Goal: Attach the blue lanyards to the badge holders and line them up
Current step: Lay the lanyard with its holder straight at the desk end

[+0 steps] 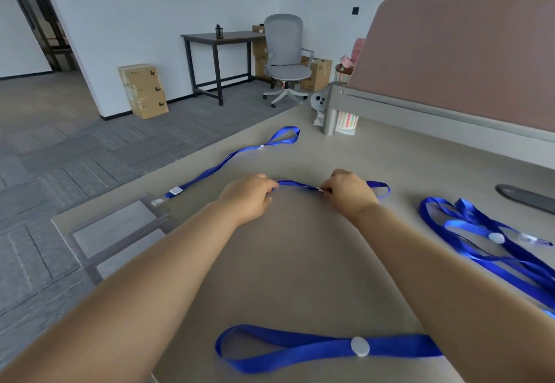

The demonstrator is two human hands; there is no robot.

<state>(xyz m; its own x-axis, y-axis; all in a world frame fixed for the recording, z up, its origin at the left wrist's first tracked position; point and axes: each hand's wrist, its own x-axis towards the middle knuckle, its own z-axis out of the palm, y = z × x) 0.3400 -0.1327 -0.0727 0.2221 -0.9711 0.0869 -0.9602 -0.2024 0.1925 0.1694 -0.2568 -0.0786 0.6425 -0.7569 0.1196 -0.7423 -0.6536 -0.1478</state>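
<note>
Both hands out at mid-frame over the bench (300,262). Left hand (247,196) has its fingers pinched on one end of a blue lanyard (295,185), right hand (350,191) has its fingers clamped on the same strap near its small white clip, and the strap runs between them, its loop poking out right of the right hand. Upper left, a second lanyard (228,160) lies stretched out with a badge holder (157,201) at its lower end. Bottom centre, a third lanyard (300,349) lies flat. Right edge, a tangled pile (492,241) of lanyards.
</note>
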